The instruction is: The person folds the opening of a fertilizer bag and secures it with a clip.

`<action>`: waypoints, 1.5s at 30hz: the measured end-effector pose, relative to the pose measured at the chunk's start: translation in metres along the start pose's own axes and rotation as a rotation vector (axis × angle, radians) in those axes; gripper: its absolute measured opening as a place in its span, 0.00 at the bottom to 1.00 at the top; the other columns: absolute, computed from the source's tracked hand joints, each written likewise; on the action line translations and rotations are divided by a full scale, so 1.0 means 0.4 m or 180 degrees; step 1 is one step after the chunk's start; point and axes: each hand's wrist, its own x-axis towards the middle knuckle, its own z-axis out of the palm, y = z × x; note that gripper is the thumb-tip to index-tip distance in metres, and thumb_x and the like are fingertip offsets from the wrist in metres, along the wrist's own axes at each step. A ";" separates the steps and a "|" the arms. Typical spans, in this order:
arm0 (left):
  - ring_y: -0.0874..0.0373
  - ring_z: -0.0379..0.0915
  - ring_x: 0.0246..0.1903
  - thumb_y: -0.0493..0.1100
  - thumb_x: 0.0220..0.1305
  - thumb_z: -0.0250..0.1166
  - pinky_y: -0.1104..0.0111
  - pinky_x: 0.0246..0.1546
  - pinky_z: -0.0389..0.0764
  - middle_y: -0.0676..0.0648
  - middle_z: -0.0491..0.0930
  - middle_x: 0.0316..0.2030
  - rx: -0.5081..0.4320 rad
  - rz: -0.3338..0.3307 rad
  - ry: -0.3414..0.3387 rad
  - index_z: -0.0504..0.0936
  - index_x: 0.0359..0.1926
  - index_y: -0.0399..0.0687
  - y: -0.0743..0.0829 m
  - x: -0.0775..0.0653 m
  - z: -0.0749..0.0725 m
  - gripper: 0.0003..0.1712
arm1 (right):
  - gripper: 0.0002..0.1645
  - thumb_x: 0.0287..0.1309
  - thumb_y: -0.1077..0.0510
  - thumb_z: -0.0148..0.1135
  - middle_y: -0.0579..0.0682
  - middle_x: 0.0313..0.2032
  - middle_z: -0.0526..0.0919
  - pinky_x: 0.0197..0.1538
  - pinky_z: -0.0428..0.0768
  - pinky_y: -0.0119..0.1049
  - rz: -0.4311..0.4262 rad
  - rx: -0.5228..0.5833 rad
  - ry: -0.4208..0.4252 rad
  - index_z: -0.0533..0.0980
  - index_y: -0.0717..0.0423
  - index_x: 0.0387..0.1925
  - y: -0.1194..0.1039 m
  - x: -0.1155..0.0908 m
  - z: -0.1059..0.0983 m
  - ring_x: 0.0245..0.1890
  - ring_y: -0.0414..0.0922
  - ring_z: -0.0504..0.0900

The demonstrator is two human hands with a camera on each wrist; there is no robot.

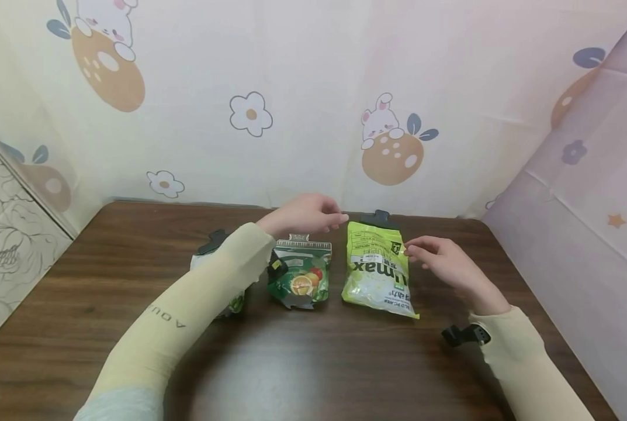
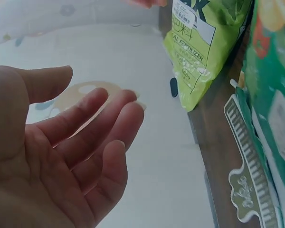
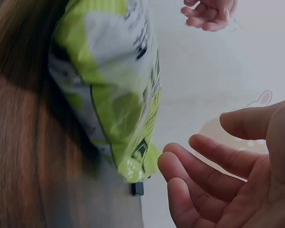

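Note:
A yellow-green fertilizer bag (image 1: 376, 275) lies on the table, its printing upside down in the head view. My left hand (image 1: 313, 211) hovers beyond its top left corner, holding nothing; in the left wrist view that hand (image 2: 80, 152) has loosely bent, parted fingers. By the bag's upper right edge is my right hand (image 1: 442, 263). Its fingers (image 3: 218, 161) are relaxed in the right wrist view, with a gap between them and the bag (image 3: 118, 95). A black clip (image 1: 380, 218) shows behind the bag's top edge; how it sits there is partly hidden.
Left of the fertilizer bag lies a green pouch (image 1: 298, 280) with fruit pictures and a toothed sealing clip (image 1: 305, 244) along its top. My left sleeve partly covers another bag (image 1: 236, 303), near a black clip (image 1: 214, 241). A patterned curtain (image 1: 302, 146) hangs behind the table.

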 end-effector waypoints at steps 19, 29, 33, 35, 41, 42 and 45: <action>0.52 0.74 0.54 0.58 0.72 0.58 0.59 0.52 0.75 0.49 0.80 0.52 0.0412 -0.0213 0.0097 0.81 0.54 0.46 0.005 0.173 0.086 0.23 | 0.33 0.76 0.50 0.49 0.70 0.61 0.72 0.49 0.82 0.44 0.0289 0.0408 -0.0216 0.61 0.71 0.69 0.081 0.045 0.024 0.57 0.59 0.78; 0.49 0.71 0.59 0.55 0.73 0.57 0.58 0.57 0.73 0.44 0.76 0.60 0.0314 -0.0481 0.0142 0.76 0.62 0.40 -0.008 0.215 0.126 0.27 | 0.34 0.76 0.50 0.50 0.67 0.58 0.76 0.51 0.81 0.41 0.0347 0.0725 -0.0339 0.59 0.72 0.69 0.116 0.056 0.021 0.55 0.55 0.78; 0.54 0.75 0.41 0.53 0.73 0.57 0.61 0.46 0.77 0.46 0.80 0.42 0.0317 -0.0662 0.0132 0.81 0.47 0.39 -0.018 0.228 0.134 0.20 | 0.34 0.74 0.51 0.54 0.67 0.59 0.74 0.50 0.81 0.38 0.0337 0.0817 -0.0354 0.61 0.72 0.68 0.122 0.057 0.021 0.52 0.50 0.79; 0.56 0.74 0.38 0.51 0.73 0.58 0.62 0.44 0.77 0.48 0.79 0.39 0.0311 -0.0661 0.0170 0.82 0.43 0.39 -0.025 0.229 0.139 0.18 | 0.34 0.73 0.52 0.55 0.67 0.59 0.74 0.50 0.81 0.36 0.0343 0.0869 -0.0349 0.62 0.72 0.68 0.124 0.057 0.025 0.50 0.49 0.79; 0.51 0.74 0.56 0.44 0.71 0.61 0.60 0.56 0.74 0.45 0.81 0.54 0.0304 -0.0566 0.0438 0.83 0.54 0.41 -0.034 0.230 0.148 0.17 | 0.31 0.74 0.53 0.54 0.66 0.59 0.74 0.49 0.81 0.36 0.0371 0.0846 -0.0171 0.65 0.72 0.66 0.118 0.062 0.044 0.48 0.46 0.79; 0.51 0.75 0.56 0.44 0.70 0.61 0.61 0.56 0.74 0.46 0.81 0.53 0.0305 -0.0582 0.0464 0.83 0.54 0.42 -0.033 0.232 0.149 0.16 | 0.30 0.74 0.53 0.54 0.66 0.59 0.74 0.49 0.81 0.37 0.0379 0.0835 -0.0141 0.66 0.72 0.65 0.116 0.062 0.047 0.48 0.47 0.79; 0.54 0.76 0.50 0.43 0.69 0.63 0.63 0.52 0.76 0.49 0.84 0.47 0.0318 -0.0580 0.0534 0.86 0.49 0.44 -0.028 0.233 0.151 0.12 | 0.29 0.73 0.53 0.55 0.65 0.58 0.75 0.49 0.81 0.38 0.0443 0.0807 -0.0088 0.68 0.72 0.63 0.109 0.060 0.051 0.48 0.47 0.79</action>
